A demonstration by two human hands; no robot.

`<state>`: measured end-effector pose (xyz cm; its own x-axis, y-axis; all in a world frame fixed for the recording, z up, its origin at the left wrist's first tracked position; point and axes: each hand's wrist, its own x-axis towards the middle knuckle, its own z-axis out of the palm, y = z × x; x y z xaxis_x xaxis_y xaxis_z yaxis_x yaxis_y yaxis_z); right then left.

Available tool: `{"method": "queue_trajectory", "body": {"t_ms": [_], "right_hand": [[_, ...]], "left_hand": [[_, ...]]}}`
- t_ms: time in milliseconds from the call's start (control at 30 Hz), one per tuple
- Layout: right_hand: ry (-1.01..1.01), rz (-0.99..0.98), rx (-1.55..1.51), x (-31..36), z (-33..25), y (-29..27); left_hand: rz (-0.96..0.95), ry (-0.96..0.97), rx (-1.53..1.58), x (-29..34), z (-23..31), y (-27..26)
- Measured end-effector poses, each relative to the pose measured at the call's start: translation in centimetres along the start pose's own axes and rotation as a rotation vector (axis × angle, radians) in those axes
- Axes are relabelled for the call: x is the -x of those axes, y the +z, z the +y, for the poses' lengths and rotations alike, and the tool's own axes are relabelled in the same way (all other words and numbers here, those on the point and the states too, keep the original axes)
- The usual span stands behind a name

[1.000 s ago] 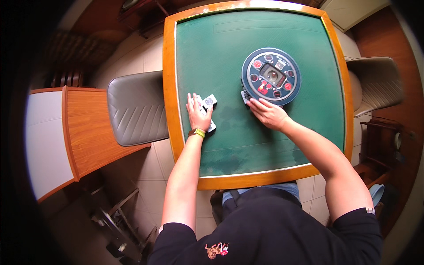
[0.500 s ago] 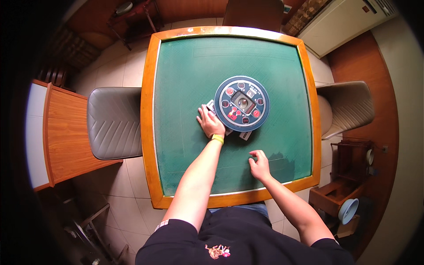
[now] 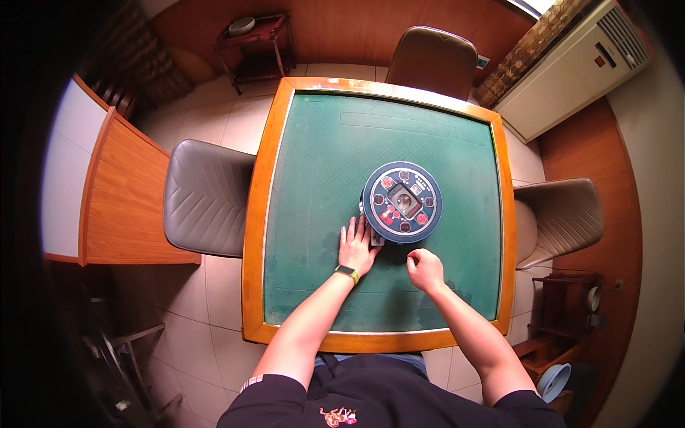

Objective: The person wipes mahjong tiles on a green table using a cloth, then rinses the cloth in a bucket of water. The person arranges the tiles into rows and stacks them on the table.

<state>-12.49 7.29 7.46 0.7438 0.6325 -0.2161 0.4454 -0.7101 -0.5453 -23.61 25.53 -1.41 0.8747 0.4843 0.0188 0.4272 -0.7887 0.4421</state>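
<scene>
On the green felt table (image 3: 321, 150) stands a round dark-blue console (image 3: 394, 230) with red and dark buttons and a dice window in its middle. White cards (image 3: 377, 240) stick out from beneath its lower left edge, mostly hidden by it. My left hand (image 3: 356, 248) lies flat with spread fingers beside that edge, its thumb side touching or close to the cards. My right hand (image 3: 426, 271) is curled closed just below the console, apart from it. Whatever its fingers may hold is hidden.
A wooden rim (image 3: 253, 250) frames the felt. Chairs stand at the left (image 3: 207, 200), right (image 3: 567, 217) and far side (image 3: 433, 60). Beyond are a wooden cabinet (image 3: 135, 192), a small red-brown stand (image 3: 253, 43) and a white air conditioner (image 3: 571, 71).
The view has shifted, so the table sits lower. My left hand has drawn down along the console with its fingers spread. My right hand has come nearer the console and curled tighter. Fewer cards show.
</scene>
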Motion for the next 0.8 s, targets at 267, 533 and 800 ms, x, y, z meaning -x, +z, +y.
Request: {"method": "queue_trajectory", "body": {"t_ms": [267, 533, 800], "right_hand": [[-0.151, 0.022, 0.252, -4.5, -2.0, -3.5], [-0.194, 0.083, 0.366, -2.6, 0.0, 0.1], [-0.191, 0.062, 0.352, -3.5, -0.3, -3.4]], "left_hand": [[0.154, -0.102, 0.051, -1.6, 1.7, 0.7], [0.207, 0.249, 0.083, -6.6, 0.5, -7.7], [-0.107, 0.300, -0.238, -12.3, 2.7, -7.8]]}}
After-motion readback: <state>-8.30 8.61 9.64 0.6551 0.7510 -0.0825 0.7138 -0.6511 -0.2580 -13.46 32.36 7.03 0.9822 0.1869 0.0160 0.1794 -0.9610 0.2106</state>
